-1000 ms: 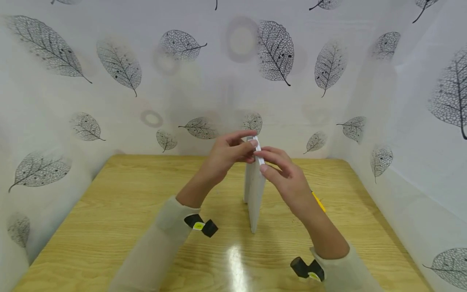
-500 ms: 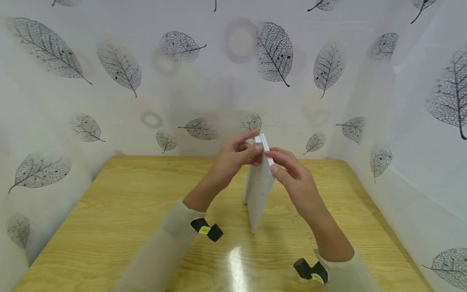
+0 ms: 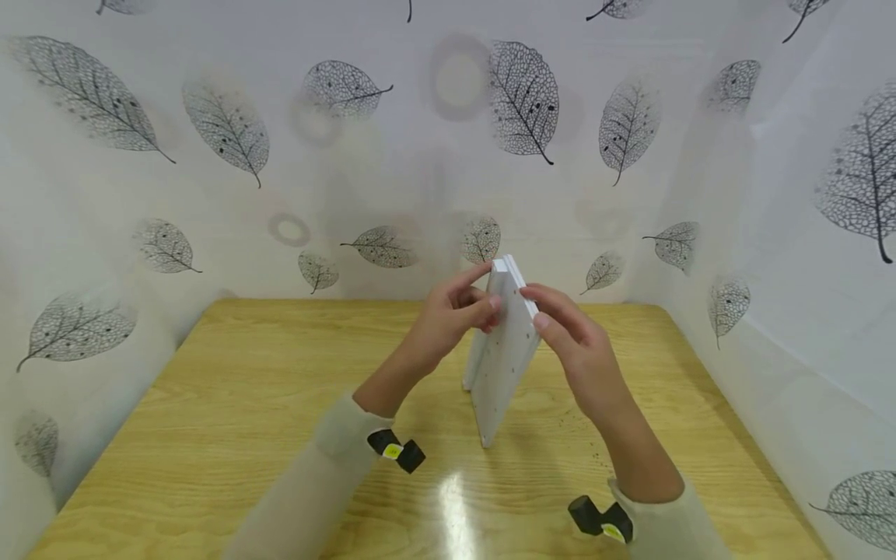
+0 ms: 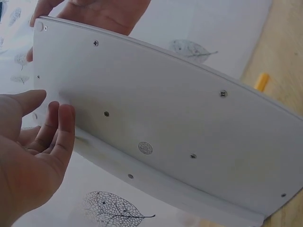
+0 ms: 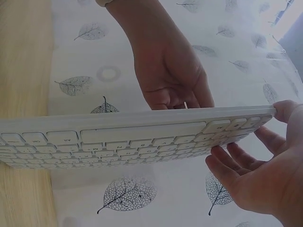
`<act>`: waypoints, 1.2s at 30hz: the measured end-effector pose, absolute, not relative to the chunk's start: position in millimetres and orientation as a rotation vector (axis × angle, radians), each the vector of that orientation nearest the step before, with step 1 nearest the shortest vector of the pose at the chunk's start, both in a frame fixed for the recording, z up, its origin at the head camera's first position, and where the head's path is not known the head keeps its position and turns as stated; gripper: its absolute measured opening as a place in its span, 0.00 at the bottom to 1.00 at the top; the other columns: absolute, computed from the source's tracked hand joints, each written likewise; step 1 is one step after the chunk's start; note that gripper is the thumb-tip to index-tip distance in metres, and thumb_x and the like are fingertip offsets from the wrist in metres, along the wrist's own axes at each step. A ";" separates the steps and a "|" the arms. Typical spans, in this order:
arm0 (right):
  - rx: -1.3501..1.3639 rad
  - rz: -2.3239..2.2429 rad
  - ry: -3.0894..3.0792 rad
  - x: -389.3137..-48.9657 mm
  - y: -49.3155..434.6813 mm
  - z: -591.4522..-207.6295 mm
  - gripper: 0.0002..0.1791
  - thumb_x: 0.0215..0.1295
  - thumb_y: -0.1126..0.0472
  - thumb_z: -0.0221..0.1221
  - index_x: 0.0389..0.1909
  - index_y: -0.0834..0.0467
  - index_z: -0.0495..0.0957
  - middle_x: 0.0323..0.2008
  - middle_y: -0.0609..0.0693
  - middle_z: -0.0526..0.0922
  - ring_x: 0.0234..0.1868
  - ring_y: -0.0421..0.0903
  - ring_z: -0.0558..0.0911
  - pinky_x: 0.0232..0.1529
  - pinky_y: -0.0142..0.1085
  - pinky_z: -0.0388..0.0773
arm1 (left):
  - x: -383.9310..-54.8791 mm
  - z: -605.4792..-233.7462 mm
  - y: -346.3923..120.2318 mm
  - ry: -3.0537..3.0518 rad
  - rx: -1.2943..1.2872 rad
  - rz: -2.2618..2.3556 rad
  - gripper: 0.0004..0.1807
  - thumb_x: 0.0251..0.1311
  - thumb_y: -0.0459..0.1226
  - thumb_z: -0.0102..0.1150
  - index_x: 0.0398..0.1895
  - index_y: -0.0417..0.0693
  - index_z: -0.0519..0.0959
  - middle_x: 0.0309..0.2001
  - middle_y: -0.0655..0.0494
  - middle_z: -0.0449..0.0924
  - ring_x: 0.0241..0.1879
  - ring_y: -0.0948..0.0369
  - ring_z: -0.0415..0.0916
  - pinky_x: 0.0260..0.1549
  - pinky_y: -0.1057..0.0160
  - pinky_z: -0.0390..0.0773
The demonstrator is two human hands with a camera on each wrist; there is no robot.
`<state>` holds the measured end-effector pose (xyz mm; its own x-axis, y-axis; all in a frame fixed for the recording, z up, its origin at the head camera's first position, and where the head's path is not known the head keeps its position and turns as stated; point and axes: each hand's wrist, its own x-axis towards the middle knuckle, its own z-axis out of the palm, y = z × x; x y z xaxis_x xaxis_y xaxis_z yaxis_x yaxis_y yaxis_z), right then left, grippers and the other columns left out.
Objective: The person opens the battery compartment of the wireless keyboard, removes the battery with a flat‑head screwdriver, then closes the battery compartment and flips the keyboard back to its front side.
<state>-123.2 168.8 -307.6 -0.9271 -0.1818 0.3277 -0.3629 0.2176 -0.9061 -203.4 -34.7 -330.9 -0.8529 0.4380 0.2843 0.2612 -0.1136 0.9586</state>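
Note:
A white keyboard (image 3: 505,365) stands on its short end on the table, screw-dotted underside toward my left hand. Its keys (image 5: 118,146) show in the right wrist view. The thumb and fingers of my right hand (image 3: 577,354) grip its long edge near the top, thumb on the rim and fingertips over the keys (image 5: 227,165). My left hand (image 3: 448,315) is at the underside, close to the thick ridge (image 4: 170,184); its index fingertip is right at the upper corner. Its thumb and other fingers are loosely bent and apart, with nothing visible between them.
The wood-grain table (image 3: 280,373) is enclosed by white leaf-printed cloth (image 3: 399,171). Dark crumbs (image 3: 595,459) lie on the table right of the keyboard. A yellow thing (image 4: 262,82) shows past the keyboard's edge in the left wrist view.
The keyboard's top has tilted and turned to the right, showing more of its underside. My right hand has moved right with it. My left thumb has slid down from the top corner.

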 end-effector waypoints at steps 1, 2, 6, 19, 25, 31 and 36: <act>0.522 1.805 -2.327 -123.5 169.5 -307.6 0.22 0.80 0.53 0.47 0.69 0.52 0.71 0.71 0.45 0.70 0.67 0.46 0.73 0.60 0.29 0.74 | -203.2 -333.1 -34.7 2.031 0.786 2.091 0.33 0.70 0.39 0.60 0.76 0.53 0.64 0.42 0.47 0.82 0.37 0.56 0.79 0.41 0.61 0.83; 0.519 1.810 -2.324 -123.6 170.2 -307.5 0.22 0.80 0.54 0.47 0.69 0.53 0.71 0.71 0.46 0.70 0.67 0.46 0.73 0.60 0.29 0.74 | -203.0 -335.5 -34.7 2.061 0.776 2.071 0.33 0.69 0.39 0.60 0.76 0.53 0.64 0.42 0.46 0.81 0.37 0.56 0.78 0.41 0.61 0.82; 0.501 1.830 -2.314 -124.2 173.3 -307.8 0.22 0.80 0.54 0.47 0.69 0.55 0.71 0.69 0.49 0.72 0.64 0.44 0.75 0.59 0.30 0.74 | -202.5 -346.5 -34.6 2.163 0.715 1.977 0.31 0.69 0.42 0.61 0.74 0.56 0.67 0.48 0.48 0.79 0.40 0.53 0.78 0.41 0.59 0.83; 0.471 1.912 -2.198 -125.4 190.8 -314.0 0.22 0.80 0.56 0.48 0.68 0.58 0.72 0.53 0.44 0.83 0.54 0.41 0.81 0.56 0.30 0.76 | -204.0 -378.6 -32.3 2.209 0.688 1.852 0.31 0.66 0.46 0.64 0.71 0.63 0.70 0.65 0.54 0.73 0.60 0.52 0.74 0.55 0.49 0.79; 0.457 2.009 -2.077 -126.9 200.7 -319.6 0.20 0.79 0.59 0.48 0.66 0.61 0.74 0.49 0.44 0.85 0.49 0.40 0.84 0.54 0.32 0.79 | -202.5 -394.6 -30.9 2.143 0.703 1.846 0.33 0.65 0.46 0.65 0.73 0.65 0.68 0.68 0.55 0.72 0.66 0.53 0.70 0.61 0.45 0.74; 0.522 2.113 -1.891 -129.5 208.6 -325.7 0.18 0.78 0.64 0.47 0.63 0.62 0.76 0.50 0.46 0.85 0.47 0.40 0.83 0.51 0.33 0.80 | -200.2 -409.1 -29.6 2.107 0.733 1.819 0.36 0.64 0.44 0.67 0.74 0.65 0.65 0.72 0.57 0.67 0.69 0.52 0.67 0.65 0.45 0.71; 0.538 2.162 -1.818 -130.5 218.2 -330.9 0.18 0.78 0.65 0.46 0.61 0.62 0.78 0.50 0.47 0.84 0.46 0.41 0.83 0.48 0.32 0.81 | -199.1 -420.3 -28.0 2.046 0.771 1.793 0.39 0.63 0.42 0.67 0.76 0.64 0.61 0.72 0.56 0.65 0.70 0.52 0.65 0.64 0.46 0.72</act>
<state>-130.5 218.2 -330.9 -0.8962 -0.0349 0.4423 -0.4298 -0.1794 -0.8849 -199.1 -28.0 -420.3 -0.8062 0.5806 0.1139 0.1891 0.0704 0.9794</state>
